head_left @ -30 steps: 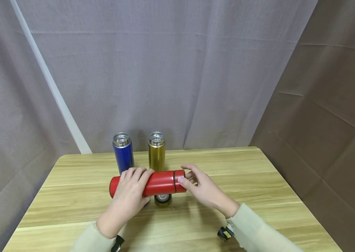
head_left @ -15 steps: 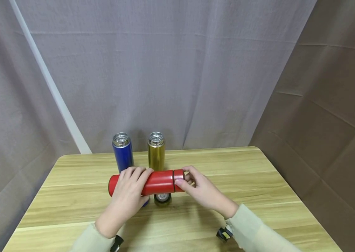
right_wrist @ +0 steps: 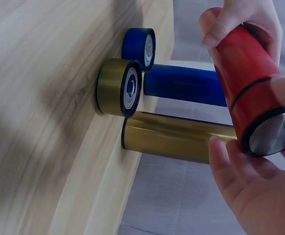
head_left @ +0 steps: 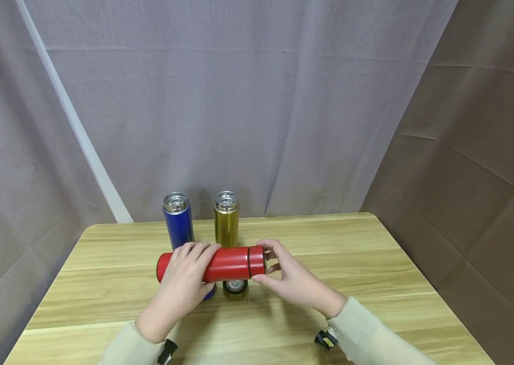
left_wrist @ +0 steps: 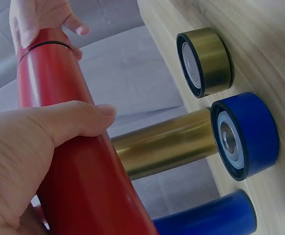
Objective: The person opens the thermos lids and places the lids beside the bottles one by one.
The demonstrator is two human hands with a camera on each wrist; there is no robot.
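Note:
My left hand (head_left: 184,276) grips the body of a red thermos bottle (head_left: 229,264), held sideways above the table. In the left wrist view its thumb lies across the bottle. At the right end is the red lid (head_left: 257,260), with a dark seam between it and the body. My right hand (head_left: 291,276) holds this lid, with thumb and fingertips around its edge. The right wrist view shows the lid's silvery end (right_wrist: 273,133) and some of that hand's fingers loosely spread beside it.
An uncapped blue bottle (head_left: 179,225) and an uncapped gold bottle (head_left: 227,225) stand upright at the back of the wooden table (head_left: 330,258). In front of them sit a gold lid (head_left: 235,292) and a blue lid (left_wrist: 252,134). Grey curtain (head_left: 257,111) hangs behind.
My right hand has turned around the lid, its thumb sliding from the lid's face to its lower edge. The red bottle has shifted slightly left. My left hand keeps its grip.

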